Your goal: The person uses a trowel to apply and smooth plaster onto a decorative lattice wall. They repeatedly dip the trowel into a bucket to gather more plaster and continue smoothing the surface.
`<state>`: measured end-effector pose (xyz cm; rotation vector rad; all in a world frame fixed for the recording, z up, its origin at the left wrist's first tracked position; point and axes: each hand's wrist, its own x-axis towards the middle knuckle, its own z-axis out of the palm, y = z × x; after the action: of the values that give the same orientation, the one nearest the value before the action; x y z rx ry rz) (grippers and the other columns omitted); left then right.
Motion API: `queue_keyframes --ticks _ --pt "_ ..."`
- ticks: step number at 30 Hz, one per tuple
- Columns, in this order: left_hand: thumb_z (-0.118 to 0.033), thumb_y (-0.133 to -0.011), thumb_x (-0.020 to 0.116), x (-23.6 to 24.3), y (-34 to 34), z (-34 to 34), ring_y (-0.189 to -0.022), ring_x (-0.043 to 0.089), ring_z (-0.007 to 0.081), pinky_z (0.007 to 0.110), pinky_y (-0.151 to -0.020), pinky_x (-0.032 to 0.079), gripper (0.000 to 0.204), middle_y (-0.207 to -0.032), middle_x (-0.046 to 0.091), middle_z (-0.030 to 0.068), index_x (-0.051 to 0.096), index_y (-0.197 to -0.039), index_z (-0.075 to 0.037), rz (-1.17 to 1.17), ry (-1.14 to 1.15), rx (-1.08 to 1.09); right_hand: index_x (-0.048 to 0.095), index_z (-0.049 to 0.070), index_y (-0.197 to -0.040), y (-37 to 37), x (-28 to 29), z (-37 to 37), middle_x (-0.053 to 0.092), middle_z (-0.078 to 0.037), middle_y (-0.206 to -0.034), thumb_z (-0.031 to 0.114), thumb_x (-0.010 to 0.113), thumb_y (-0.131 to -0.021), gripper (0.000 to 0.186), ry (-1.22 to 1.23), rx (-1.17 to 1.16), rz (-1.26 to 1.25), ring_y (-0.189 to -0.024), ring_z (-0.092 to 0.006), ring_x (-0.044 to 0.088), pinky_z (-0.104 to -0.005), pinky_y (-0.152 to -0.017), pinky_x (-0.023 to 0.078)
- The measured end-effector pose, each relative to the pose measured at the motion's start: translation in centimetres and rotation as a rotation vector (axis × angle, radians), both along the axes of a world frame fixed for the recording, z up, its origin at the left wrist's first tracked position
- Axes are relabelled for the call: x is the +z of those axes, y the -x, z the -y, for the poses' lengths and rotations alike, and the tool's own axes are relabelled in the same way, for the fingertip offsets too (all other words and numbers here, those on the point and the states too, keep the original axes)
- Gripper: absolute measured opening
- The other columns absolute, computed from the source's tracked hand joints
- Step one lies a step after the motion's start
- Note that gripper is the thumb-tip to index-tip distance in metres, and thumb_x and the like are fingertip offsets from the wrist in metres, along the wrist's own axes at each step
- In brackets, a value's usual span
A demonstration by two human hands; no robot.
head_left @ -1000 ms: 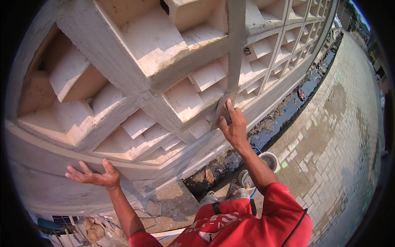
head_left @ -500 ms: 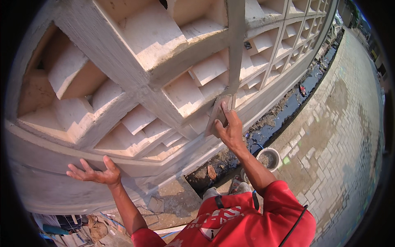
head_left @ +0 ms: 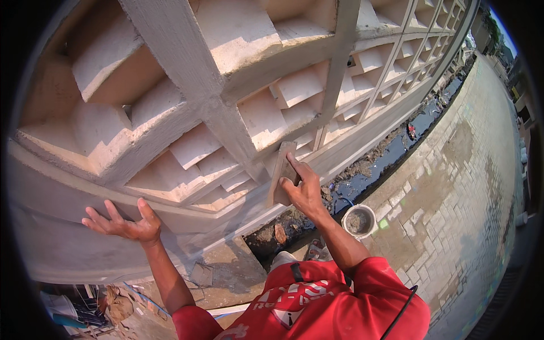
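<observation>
A flat rectangular plastering float (head_left: 280,177) is gripped in my right hand (head_left: 304,192), its index finger stretched along the back and its thumb bent against it. The float lies against the lower part of a pale lattice wall (head_left: 214,110), just under the openings; its working face is hidden. My left hand (head_left: 127,225) holds nothing. It is open, fingers spread and palm turned up, near the smooth ledge at the wall's base; whether it touches the wall I cannot tell.
Right of my forearm stands a bucket (head_left: 371,225) with grey mix inside. A ditch of dark water (head_left: 377,175) runs along the wall's foot, bordered by a paved path (head_left: 453,209). Several odds and ends, including a brown crumpled bag (head_left: 119,306), lie at lower left.
My right hand has drawn the float down and to the left along the wall. My left hand stays open in nearly the same pose. The whole view has shifted slightly.
</observation>
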<state>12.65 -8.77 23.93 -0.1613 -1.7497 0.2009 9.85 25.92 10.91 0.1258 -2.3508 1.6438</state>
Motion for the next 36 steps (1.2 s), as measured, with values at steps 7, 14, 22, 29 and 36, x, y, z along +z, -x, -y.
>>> queue_keyframes --ticks 7,14,22,29,36 --pt "-0.034 -0.081 0.064 -0.5 -0.7 1.3 -0.145 0.01 0.0431 0.065 -0.113 0.013 0.064 -0.154 0.025 0.0183 0.044 -0.139 -0.016 0.016 -0.015 -0.005 0.053 0.0 -0.131 -3.2 5.2 -8.6 0.06 -0.008 -0.113 0.006 0.057 -0.075 0.057 0.319 0.225 0.249 -0.104 -0.0168 0.056 -0.0292 -0.093 0.044" --pt "-0.027 -0.081 0.068 -0.2 -0.3 0.2 -0.145 0.013 0.0421 0.061 -0.114 0.016 0.06 -0.151 0.03 0.0203 0.05 -0.135 -0.008 0.005 -0.011 -0.061 0.055 0.003 -0.123 0.9 12.1 -16.1 0.06 -0.008 -0.106 0.016 0.061 -0.074 0.051 0.129 0.377 0.278 -0.095 -0.014 0.055 -0.0262 -0.083 0.044" --pt "-0.029 -0.08 0.068 -0.4 -0.1 0.7 -0.145 0.013 0.0424 0.06 -0.115 0.017 0.057 -0.149 0.033 0.0208 0.053 -0.131 -0.009 -0.035 -0.009 -0.081 0.06 0.006 -0.124 3.9 15.4 -13.9 0.063 -0.009 -0.11 0.016 0.065 -0.079 0.046 -0.251 0.331 0.215 -0.101 -0.0181 0.056 -0.0306 -0.092 0.042" --pt "-0.031 -0.079 0.067 -0.5 0.1 0.8 -0.145 0.013 0.0427 0.061 -0.115 0.017 0.056 -0.148 0.035 0.0197 0.053 -0.131 -0.013 -0.042 -0.021 -0.071 0.061 0.006 -0.122 4.5 15.8 -12.6 0.063 -0.01 -0.109 0.012 0.062 -0.08 0.042 -0.404 0.305 0.176 -0.102 -0.019 0.056 -0.031 -0.093 0.042" --pt "-0.028 -0.08 0.068 -0.4 0.0 0.6 -0.145 0.013 0.0416 0.059 -0.115 0.017 0.058 -0.15 0.033 0.0193 0.053 -0.133 -0.01 -0.033 -0.017 -0.087 0.061 0.005 -0.122 4.4 16.9 -10.6 0.063 -0.012 -0.106 0.01 0.061 -0.081 0.042 -0.633 0.306 0.223 -0.094 -0.021 0.059 -0.0336 -0.089 0.046"
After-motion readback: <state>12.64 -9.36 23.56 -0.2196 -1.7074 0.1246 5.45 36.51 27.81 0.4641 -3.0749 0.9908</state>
